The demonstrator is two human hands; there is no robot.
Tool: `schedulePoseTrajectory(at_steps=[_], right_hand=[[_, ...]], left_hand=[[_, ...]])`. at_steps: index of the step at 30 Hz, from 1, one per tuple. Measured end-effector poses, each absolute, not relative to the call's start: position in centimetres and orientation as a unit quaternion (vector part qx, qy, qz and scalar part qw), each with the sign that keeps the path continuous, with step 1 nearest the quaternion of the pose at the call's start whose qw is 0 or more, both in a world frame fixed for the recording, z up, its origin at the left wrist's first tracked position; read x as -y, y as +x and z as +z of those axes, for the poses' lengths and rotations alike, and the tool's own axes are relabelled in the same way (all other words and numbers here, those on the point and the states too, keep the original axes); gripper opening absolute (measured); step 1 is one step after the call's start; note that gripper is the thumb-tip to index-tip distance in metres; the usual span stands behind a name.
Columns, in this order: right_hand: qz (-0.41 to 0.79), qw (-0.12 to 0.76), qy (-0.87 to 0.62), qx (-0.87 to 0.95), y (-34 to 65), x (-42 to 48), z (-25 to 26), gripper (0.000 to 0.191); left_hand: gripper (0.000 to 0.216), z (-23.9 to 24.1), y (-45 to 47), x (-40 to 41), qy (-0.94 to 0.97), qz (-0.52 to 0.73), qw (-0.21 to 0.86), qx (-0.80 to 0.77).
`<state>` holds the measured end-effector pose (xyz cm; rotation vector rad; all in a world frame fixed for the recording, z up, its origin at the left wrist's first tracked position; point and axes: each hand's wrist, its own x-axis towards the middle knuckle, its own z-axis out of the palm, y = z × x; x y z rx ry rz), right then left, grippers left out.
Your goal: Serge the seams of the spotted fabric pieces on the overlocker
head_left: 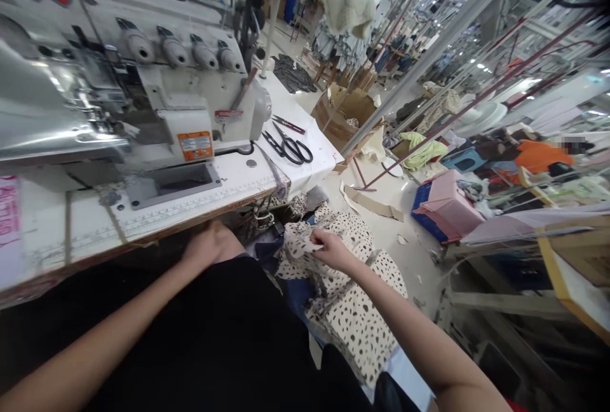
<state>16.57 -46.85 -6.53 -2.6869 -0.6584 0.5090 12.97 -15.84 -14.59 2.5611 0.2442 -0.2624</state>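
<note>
My right hand (pixel 331 250) pinches a fold of cream fabric with dark spots (pixel 352 310), which lies in a heap over my lap. My left hand (pixel 210 243) rests at the front edge of the white sewing table (pixel 86 234), its fingers partly hidden by the edge. Above that hand stands a white overlock sewing machine (pixel 185 103). Black-handled scissors (pixel 288 148) lie on white paper on the tabletop, beside a small red-handled tool (pixel 288 124). Neither hand touches them.
A cardboard box (pixel 345 113) stands on the floor beyond the table. To the right are a pink and blue crate (pixel 445 205) and piles of cloth. Metal rods and racks cross the aisle, and garments hang at the back.
</note>
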Motion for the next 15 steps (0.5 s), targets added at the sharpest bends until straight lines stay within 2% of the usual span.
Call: schedulePoseTrajectory(at_steps=[2, 4, 5, 7, 10, 15], right_hand=[[0.167, 0.233, -0.923, 0.258, 15.2, 43.0, -4.3, 0.015], [0.177, 0.349, -0.872, 0.293, 13.6, 39.3, -2.4, 0.020], [0.193, 0.406, -0.837, 0.311, 12.8, 37.7, -1.6, 0.023], [0.242, 0.493, -0.767, 0.330, 11.3, 35.0, -0.3, 0.024], [0.329, 0.530, -0.717, 0.310, 10.0, 32.5, 0.7, 0.023], [0.437, 0.547, -0.677, 0.227, 9.3, 30.7, 0.0, 0.031]], left_hand=[[0.068, -11.9, 10.0, 17.4, 0.946, -0.057, 0.319, -0.003], [0.082, -8.6, 7.4, 18.1, 0.892, 0.051, 0.425, 0.146], [0.082, -6.9, 6.3, 18.1, 0.867, 0.098, 0.455, 0.177], [0.067, -4.1, 4.8, 17.0, 0.835, 0.135, 0.490, 0.209], [0.040, -2.2, 3.1, 14.2, 0.831, 0.096, 0.516, 0.185], [0.040, -3.6, 0.5, 12.0, 0.804, 0.035, 0.585, 0.099]])
